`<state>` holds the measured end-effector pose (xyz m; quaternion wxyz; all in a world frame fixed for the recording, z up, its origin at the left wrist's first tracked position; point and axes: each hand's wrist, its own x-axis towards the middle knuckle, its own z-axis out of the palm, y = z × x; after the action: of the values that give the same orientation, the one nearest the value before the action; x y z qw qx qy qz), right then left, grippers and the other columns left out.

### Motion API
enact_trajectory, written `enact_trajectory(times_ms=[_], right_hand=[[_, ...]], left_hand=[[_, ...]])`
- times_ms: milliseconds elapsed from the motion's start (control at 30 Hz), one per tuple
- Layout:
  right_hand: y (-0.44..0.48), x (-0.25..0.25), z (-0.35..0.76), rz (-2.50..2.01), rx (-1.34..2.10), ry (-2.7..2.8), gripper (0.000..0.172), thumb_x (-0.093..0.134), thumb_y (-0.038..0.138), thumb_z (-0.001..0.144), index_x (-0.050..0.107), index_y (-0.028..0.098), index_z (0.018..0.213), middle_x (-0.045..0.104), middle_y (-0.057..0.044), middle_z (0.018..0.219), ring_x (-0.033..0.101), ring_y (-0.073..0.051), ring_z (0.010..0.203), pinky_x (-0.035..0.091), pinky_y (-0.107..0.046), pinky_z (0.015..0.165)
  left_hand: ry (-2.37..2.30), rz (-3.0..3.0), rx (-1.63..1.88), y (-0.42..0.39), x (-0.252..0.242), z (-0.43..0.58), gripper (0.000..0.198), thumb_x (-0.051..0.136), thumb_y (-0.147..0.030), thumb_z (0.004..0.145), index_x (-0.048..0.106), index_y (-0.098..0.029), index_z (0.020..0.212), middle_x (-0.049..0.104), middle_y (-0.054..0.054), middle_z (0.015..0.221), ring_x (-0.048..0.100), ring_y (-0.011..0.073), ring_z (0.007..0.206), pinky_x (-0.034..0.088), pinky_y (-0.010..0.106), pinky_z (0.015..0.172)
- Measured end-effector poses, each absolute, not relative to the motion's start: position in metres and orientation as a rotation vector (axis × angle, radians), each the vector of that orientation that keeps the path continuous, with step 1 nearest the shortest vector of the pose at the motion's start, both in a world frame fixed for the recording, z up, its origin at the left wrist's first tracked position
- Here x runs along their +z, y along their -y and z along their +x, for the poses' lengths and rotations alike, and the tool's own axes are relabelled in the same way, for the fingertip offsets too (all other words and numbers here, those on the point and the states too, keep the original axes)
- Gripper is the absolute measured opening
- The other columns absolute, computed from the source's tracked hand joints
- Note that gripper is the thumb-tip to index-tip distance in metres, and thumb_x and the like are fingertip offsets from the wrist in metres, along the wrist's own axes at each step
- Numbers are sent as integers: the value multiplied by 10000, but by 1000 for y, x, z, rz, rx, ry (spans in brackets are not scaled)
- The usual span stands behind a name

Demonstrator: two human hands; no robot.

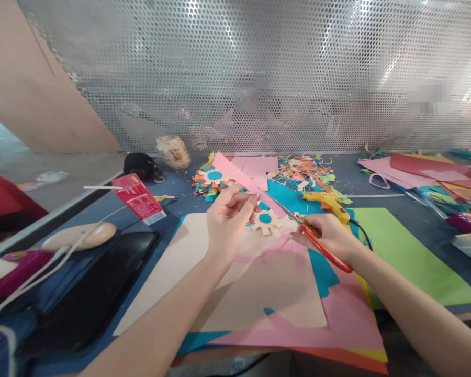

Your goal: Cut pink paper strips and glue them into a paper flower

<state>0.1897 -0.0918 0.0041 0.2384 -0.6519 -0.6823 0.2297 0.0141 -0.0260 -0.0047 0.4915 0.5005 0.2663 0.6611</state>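
Observation:
My left hand [228, 217] is closed in a pinch on a long pink paper strip [235, 175] that slants up to the left. My right hand [329, 235] grips orange-handled scissors [322, 246]; their blades [282, 209] point up-left and meet the pink strip. Just below the blades a small beige paper flower with a blue centre [265, 220] lies on the stacked sheets. Under both hands lie a beige sheet [259, 293] and a pink sheet [349, 319].
A yellow glue gun [326, 201] lies right of the scissors, by a green sheet [404, 251]. A second paper flower [214, 178] and paper scraps [304, 170] lie behind. A red packet [139, 198], black tray [90, 293] and purple glue gun [11, 269] are left. Perforated metal screen [259, 73] at back.

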Motion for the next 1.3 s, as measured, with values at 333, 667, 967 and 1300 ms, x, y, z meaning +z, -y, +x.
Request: enact_trajectory(times_ms=[333,667,967,1300], right_hand=[[91,4,192,-1785,622,1874,416,560,564,678,477,166,588,345,39,542,308,-85,514,223,-232,466],[92,5,192,-1801,592,1882,450,548,574,689,393,180,537,300,41,523,271,-76,492,199,-240,452],[91,5,192,-1826,567,1877,486,551,583,677,311,192,520,249,48,517,236,-69,482,191,-240,438],[91,3,191,-1801,578,1885,427,548,567,694,438,176,559,319,37,534,297,-84,504,223,-239,455]], left_hand=[[-660,1245,1600,25,-6,13,244,711,-215,633,613,-170,852,629,-21,602,518,82,455,391,221,396],[-644,1301,1613,22,-8,12,217,689,-201,654,612,-184,856,625,-34,599,504,74,443,391,214,391],[-632,1280,1571,22,-6,12,229,702,-205,644,627,-167,857,611,-31,588,483,68,409,387,224,382],[-711,1325,1520,32,-2,14,259,709,-234,634,621,-175,871,628,-24,616,513,81,427,393,224,380]])
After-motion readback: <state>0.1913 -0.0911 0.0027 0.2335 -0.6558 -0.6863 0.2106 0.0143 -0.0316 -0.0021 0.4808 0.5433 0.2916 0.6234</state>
